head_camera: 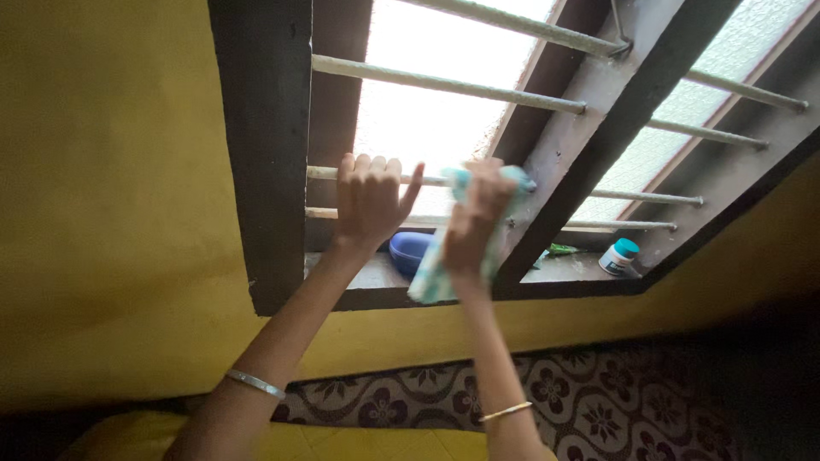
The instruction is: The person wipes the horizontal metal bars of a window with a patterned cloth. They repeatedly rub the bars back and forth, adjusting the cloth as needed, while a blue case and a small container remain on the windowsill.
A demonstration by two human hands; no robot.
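My left hand (369, 201) grips a pale horizontal window bar (323, 173), fingers curled over it. Just to its right, my right hand (475, 218) is closed on a light blue-green patterned cloth (433, 275), pressing it against the same bar; the cloth hangs down below my wrist. Both arms reach up, each with a thin bangle. Several more pale bars (444, 84) cross the dark wooden window frame (263, 154) above.
On the sill (376, 273) sit a blue bowl (408, 249), a small green item (562, 249) and a white bottle with a teal cap (619, 257). Yellow wall (111, 196) surrounds the window. A dark floral-patterned fabric (598, 401) lies below.
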